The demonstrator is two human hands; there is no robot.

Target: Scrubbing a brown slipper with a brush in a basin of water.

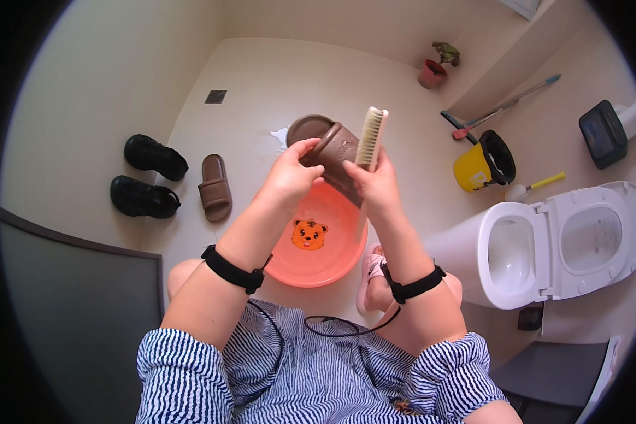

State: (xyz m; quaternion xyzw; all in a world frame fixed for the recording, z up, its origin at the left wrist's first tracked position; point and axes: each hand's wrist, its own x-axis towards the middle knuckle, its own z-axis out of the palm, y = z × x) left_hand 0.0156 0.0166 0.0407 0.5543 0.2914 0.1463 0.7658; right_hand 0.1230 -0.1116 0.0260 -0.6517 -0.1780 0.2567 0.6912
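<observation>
Prob. mid-scrub: a brown, rubbery-looking slipper w/ a wide strap [340, 147] is held up over the far rim of the round coral-orange plastic basin [332, 265], its rounded end pointing away and reaching past that rim. Wet-looking specks show on its surface, so this reads as the scrubbing step, not finished.

Left hand [291, 172], above the basin's far-left edge, has thumb and fingers closed in a pinch at the slipper's strap. Right hand [377, 182], above the far-right edge, is wrapped round a long pale brush w/ cream bristles [369, 138], thumb also against the slipper. The brush stands bristle end up, bristles facing the slipper; its handle runs down over the basin's right side. Can't tell if bristles touch the slipper, or how much water, if any, the basin has.

Matching brown slipper [216, 189] sits on the floor left of the basin — can't tell if it's been washed. A pair of black shoes [155, 157] is farther left.

Next move, I'd judge, calls for a steady left pinch, slipper kept above the basin for drips, and the right thumb freed — then bristles laid flat on the surface.
</observation>
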